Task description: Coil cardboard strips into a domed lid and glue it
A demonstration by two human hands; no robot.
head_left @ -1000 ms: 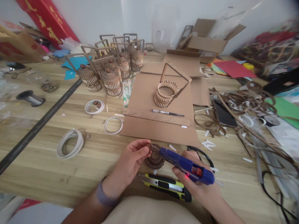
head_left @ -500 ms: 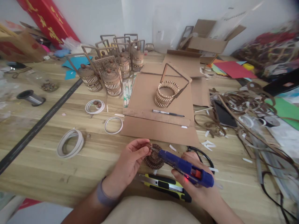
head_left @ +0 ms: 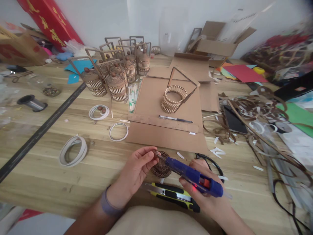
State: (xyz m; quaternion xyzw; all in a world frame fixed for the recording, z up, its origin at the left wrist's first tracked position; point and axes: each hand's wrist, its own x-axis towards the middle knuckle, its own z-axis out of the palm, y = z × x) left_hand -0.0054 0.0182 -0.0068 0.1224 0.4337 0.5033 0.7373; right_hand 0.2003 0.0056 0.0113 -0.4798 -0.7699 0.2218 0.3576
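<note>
My left hand [head_left: 137,171] pinches a small brown bead at its fingertips, just above a round coiled cardboard disc [head_left: 161,168] lying on the table. My right hand [head_left: 204,192] is wrapped around a blue hot glue gun [head_left: 194,176], whose metal tip touches the bead at my left fingertips. A red light glows on the gun. A yellow and black utility knife [head_left: 174,195] lies on the table under both hands.
Wooden table [head_left: 49,169] strewn with craft items: several finished cardboard lanterns [head_left: 114,76], an open slatted basket [head_left: 174,98] on cardboard sheets, a pen [head_left: 174,118], white rings [head_left: 73,150], brown strips [head_left: 254,111], the gun's black cord [head_left: 210,161].
The glue gun has drawn back slightly, so its tip now meets the bead at my left fingertips rather than resting over the disc. Both hands stay in place.
</note>
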